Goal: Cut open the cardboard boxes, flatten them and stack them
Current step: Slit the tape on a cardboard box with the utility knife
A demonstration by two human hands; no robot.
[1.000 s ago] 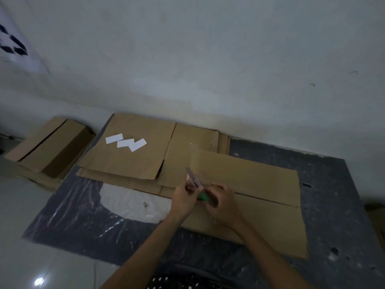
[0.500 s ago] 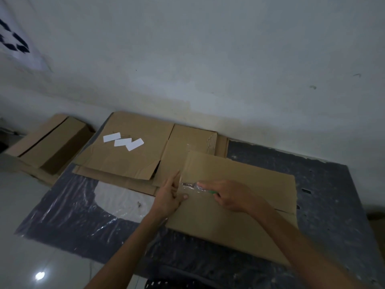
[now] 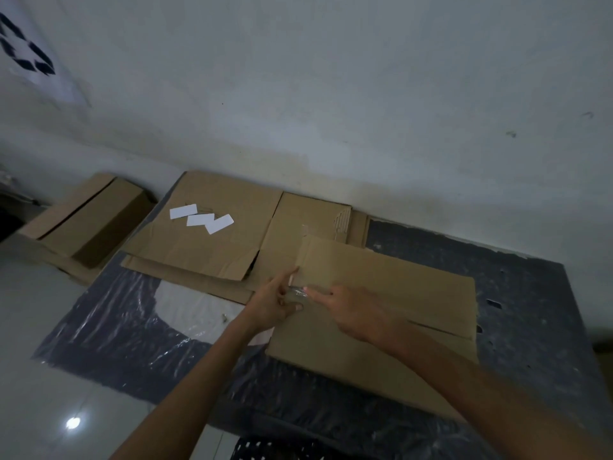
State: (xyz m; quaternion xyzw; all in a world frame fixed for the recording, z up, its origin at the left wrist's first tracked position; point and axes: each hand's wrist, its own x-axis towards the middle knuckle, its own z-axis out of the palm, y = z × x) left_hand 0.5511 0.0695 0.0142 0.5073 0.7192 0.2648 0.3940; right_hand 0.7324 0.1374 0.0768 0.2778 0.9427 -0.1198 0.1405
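A flattened brown cardboard box (image 3: 391,313) lies on the dark sheet in front of me, with a slit showing near its right end. My left hand (image 3: 270,302) is at the box's left edge, index finger stretched along the edge and thumb on top of the cardboard. My right hand (image 3: 356,315) lies on the box and grips a clear-bodied cutter (image 3: 297,292), index finger pointing along it. The cutter tip sits at the left edge, just beside my left hand. Most of the cutter is hidden under my right hand.
A stack of flattened cardboard (image 3: 215,247) with white labels (image 3: 200,219) lies at the back left against the wall. Left of it stands a cardboard box still in shape (image 3: 89,220). A dark plastic sheet (image 3: 126,330) covers the floor. A black perforated object (image 3: 265,451) shows at the bottom edge.
My hands were together on the cutter over the box. My left hand has moved to the box's left edge, and my right hand has brought the cutter leftward to that edge.
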